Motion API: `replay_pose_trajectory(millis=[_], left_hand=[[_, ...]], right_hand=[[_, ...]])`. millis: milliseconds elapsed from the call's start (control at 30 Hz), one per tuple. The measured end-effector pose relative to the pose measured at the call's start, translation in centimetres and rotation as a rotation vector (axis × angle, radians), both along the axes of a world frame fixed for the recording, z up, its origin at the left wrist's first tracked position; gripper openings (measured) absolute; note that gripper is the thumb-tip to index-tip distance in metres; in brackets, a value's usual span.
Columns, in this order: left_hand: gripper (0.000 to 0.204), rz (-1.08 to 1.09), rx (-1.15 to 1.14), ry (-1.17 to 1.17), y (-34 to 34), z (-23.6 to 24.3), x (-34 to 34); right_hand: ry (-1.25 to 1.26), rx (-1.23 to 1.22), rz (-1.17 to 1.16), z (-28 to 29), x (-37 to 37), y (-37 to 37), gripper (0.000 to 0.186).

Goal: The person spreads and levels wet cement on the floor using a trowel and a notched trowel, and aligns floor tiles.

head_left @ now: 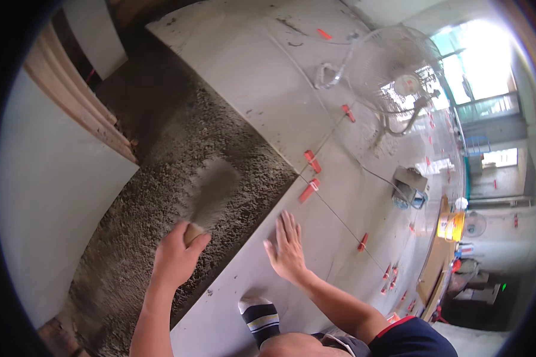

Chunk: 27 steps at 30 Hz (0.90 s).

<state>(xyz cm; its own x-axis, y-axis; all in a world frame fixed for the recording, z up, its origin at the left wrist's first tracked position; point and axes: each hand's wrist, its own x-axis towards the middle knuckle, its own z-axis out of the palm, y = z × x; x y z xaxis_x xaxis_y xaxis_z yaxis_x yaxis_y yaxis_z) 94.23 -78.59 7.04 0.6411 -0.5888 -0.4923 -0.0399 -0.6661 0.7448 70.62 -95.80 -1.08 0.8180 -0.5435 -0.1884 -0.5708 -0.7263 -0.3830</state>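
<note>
My left hand (175, 256) is closed round the pale handle of a trowel (211, 187). Its blade is smeared by motion and lies over a bed of dark, crumbly mortar (161, 214); I cannot tell whether it touches. My right hand (287, 247) rests flat on a large pale floor tile (253, 265), fingers stretched out, beside the mortar's edge. Red tile levelling wedges (309, 190) sit along the joint just beyond that hand. Another big tile (238, 65) borders the mortar on the far side.
A standing fan (393, 77) and a small grey-and-blue device (410, 187) with a cable are on the tiles to the right. Farther right is a yellow bucket (451, 226). A pale panel (59, 196) stands at the left. My striped sock (261, 318) is on the near tile.
</note>
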Motion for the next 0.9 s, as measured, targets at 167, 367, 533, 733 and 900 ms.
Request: replay_pose_trajectory(millis=[167,367,533,733,900], left_hand=[[0.045,-0.226,0.115,0.096,-5.4,-0.6,1.3],[0.044,-0.375,0.147,0.046,-8.7,-2.2,1.1],[0.041,-0.397,0.137,0.050,-9.4,-2.8,1.2],[0.042,-0.444,0.137,0.077,-9.4,-2.7,1.4],[0.041,-0.457,0.129,0.075,-9.0,-2.4,1.9]], right_hand=[[0.019,-0.082,0.115,-0.8,-5.6,0.1,0.066],[-0.025,-0.096,0.079,-0.8,-5.3,0.2,0.061],[-0.013,-0.094,0.058,-0.6,-5.2,-0.2,0.059],[-0.022,-0.095,0.049,-0.7,-5.4,-0.3,0.057],[-0.005,-0.092,0.045,-0.6,-5.3,-0.3,0.057]])
